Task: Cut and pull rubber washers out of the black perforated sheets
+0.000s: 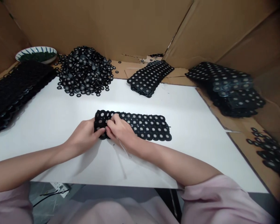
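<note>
Beyond the mat point(151, 125), a bowl point(43, 49) holds green bits point(36, 57).

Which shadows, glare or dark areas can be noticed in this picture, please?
Head view: soft shadows fall on the white tabletop below the left hand and the right hand; head view: the far right edge fades into black; head view: a bluish sheen shows on the black disc stack at right.

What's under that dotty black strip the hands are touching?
White tabletop shows around the strip, so it's probably underneath too. What's right beneath is covered, so I can't see it. The left hand and right hand hide some edges.
</note>
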`<action>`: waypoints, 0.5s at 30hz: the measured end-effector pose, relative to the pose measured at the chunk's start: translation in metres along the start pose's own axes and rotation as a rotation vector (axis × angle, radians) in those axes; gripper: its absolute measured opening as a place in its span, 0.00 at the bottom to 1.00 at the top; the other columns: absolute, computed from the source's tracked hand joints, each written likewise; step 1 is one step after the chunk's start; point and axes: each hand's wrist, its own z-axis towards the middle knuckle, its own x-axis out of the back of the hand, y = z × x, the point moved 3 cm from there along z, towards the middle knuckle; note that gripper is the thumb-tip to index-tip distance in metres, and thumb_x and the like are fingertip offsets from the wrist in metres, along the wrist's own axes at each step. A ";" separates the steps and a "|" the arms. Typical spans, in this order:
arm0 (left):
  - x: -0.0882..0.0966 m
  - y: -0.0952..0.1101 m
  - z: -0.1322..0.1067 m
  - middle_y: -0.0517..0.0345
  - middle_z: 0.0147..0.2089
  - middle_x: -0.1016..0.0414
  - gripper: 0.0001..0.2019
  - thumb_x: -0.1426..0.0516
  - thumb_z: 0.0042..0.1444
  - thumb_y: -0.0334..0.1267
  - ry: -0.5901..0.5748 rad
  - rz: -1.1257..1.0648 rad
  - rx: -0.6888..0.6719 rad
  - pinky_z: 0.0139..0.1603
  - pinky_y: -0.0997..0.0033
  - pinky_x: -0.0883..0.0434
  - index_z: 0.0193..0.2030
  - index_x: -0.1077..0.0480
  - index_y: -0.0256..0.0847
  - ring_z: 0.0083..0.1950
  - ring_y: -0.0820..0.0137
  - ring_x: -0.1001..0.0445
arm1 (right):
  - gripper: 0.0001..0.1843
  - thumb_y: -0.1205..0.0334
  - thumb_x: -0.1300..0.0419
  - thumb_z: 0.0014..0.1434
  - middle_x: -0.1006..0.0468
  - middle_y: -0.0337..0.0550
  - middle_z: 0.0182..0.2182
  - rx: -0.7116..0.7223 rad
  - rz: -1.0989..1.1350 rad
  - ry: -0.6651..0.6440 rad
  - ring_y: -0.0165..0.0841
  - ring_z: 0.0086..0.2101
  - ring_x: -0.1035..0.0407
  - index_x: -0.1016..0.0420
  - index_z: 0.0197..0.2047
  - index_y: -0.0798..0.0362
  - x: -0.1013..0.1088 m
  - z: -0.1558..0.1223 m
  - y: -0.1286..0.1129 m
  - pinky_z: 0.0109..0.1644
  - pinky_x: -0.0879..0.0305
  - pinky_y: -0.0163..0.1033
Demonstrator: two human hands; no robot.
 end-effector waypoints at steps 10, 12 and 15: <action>0.010 -0.009 0.019 0.56 0.38 0.25 0.14 0.45 0.49 0.46 -0.169 -0.410 0.071 0.37 0.68 0.33 0.36 0.32 0.37 0.40 0.63 0.29 | 0.06 0.61 0.50 0.58 0.41 0.30 0.19 -0.236 0.909 0.128 0.24 0.22 0.40 0.46 0.33 0.51 0.021 -0.004 0.018 0.28 0.41 0.31; 0.011 -0.012 0.022 0.56 0.37 0.25 0.14 0.43 0.48 0.46 -0.189 -0.494 0.087 0.39 0.67 0.32 0.37 0.32 0.38 0.41 0.63 0.28 | 0.05 0.61 0.50 0.58 0.37 0.31 0.19 -0.238 0.946 0.102 0.25 0.22 0.37 0.43 0.35 0.51 0.020 -0.004 0.017 0.27 0.41 0.31; 0.013 -0.015 0.024 0.57 0.35 0.26 0.14 0.42 0.46 0.46 -0.228 -0.567 0.117 0.38 0.67 0.32 0.35 0.32 0.38 0.38 0.65 0.28 | 0.08 0.58 0.45 0.55 0.34 0.35 0.21 -0.189 0.889 0.013 0.24 0.21 0.39 0.38 0.30 0.53 0.017 -0.004 0.016 0.25 0.43 0.31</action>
